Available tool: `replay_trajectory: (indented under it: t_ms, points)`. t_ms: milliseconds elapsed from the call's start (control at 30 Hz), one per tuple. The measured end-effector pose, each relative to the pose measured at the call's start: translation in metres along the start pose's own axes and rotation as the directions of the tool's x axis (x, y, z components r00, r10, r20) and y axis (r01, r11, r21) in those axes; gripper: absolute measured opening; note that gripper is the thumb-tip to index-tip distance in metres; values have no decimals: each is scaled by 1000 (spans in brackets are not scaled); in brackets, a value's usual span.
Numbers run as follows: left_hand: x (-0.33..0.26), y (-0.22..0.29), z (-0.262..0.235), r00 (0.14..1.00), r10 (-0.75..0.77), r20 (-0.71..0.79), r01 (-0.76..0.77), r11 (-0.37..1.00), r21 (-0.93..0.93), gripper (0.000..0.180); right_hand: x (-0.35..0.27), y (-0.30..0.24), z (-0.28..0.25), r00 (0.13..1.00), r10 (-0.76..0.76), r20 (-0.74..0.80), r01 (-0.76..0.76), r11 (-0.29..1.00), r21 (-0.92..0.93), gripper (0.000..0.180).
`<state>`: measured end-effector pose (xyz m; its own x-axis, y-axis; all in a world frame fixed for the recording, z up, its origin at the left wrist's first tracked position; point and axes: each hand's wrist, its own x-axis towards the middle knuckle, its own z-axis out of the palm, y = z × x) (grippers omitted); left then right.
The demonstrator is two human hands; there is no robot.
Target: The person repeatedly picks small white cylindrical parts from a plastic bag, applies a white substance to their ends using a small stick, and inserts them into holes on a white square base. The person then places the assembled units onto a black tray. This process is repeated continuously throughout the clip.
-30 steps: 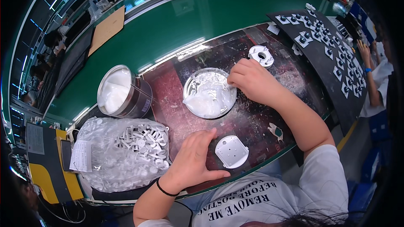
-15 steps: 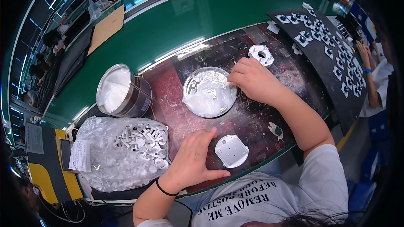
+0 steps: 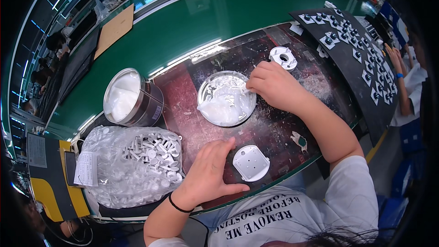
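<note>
My right hand [image 3: 273,84] is closed, its fingertips pinched together at the right rim of a shallow round metal lid [image 3: 204,88]. What lies between the fingertips is hidden. White, glossy paste [image 3: 222,110] is heaped and smeared inside the lid. My left hand [image 3: 209,169] rests near the front edge of the bench, thumb and fingers spread apart, holding nothing. Just right of it, a flat white plate with small holes [image 3: 251,163] lies on the bench. Beyond my right hand sits a round white part with a central hole [image 3: 282,58].
An open tin [image 3: 153,105] of white paste stands at the left. Before it lies a clear plastic bag [image 3: 112,164] of white pegs, beside a yellow and grey device [image 3: 52,174]. A black board [image 3: 338,57] carries several small parts at the right, near a co-worker's hands [image 3: 396,59].
The whole view shifts very slightly. Both my hands keep their positions and finger poses, and the parts on the bench stay where they were.
</note>
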<state>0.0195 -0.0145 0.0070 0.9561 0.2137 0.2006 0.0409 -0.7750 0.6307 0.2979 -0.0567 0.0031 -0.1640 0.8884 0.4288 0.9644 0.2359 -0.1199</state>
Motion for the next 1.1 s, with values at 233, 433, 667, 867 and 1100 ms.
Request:
replay_trajectory:
  t_ms: [233, 433, 667, 867, 1100]
  points:
    - [0, 0, 0, 1000, 10, -2, -10, 1000, -2, 106, 0, -1, -1, 1000, 2, 10, -2, 1000, 3, 9]
    - [0, 0, 0, 1000, 6, 2, -6, 1000, -1, 106, 0, -2, -1, 1000, 2, 13, -2, 1000, 2, 9]
    - [1, 0, -1, 1000, 9, 7, -9, 1000, -3, 106, 0, -2, -1, 1000, 23, -19, -22, 1000, 22, 11]
    - [0, 1, 0, 1000, -3, 5, 3, 1000, 1, 104, 1, -3, -3, 998, 56, -31, -54, 997, 62, 12]
    - [2, 7, 14, 999, -42, -32, 41, 999, -35, 103, 3, -14, -14, 900, 379, 216, -424, 649, 632, 16]
